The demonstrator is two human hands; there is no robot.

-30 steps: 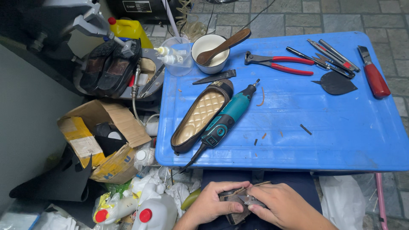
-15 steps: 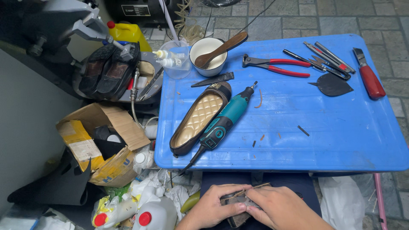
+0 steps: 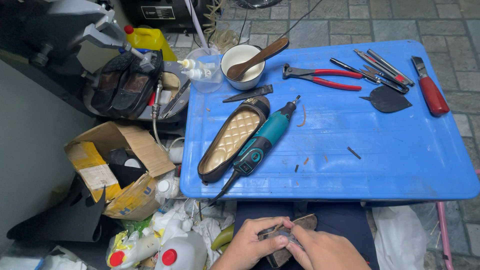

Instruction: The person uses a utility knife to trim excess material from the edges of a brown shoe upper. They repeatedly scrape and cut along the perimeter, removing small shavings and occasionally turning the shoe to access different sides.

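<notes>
Head view, bottom centre of the frame: both of my hands sit over my lap, below the near edge of the blue surface (image 3: 400,165). My left hand (image 3: 252,245) has its fingers clamped on a dark, flat shoe sole piece (image 3: 295,226), and my right hand (image 3: 325,250) has its fingers pinched together on a small grey tool (image 3: 290,239) pressed to that piece; I cannot tell what kind of tool it is. I judge the work on this piece to be midway, since its near part is hidden under my fingers. Just past the edge, at the lower left of the surface, lie a shoe with a quilted gold insole (image 3: 232,140) and, touching it, a teal rotary tool (image 3: 265,140) whose cord hangs over the edge. The centre and lower right of the surface hold only small scraps, so there is open room there. Farther up are a white bowl with a wooden spoon (image 3: 245,62), red-handled pliers (image 3: 320,77), a dark leather scrap (image 3: 386,100) and a red-handled knife (image 3: 430,92) close to the right edge.
</notes>
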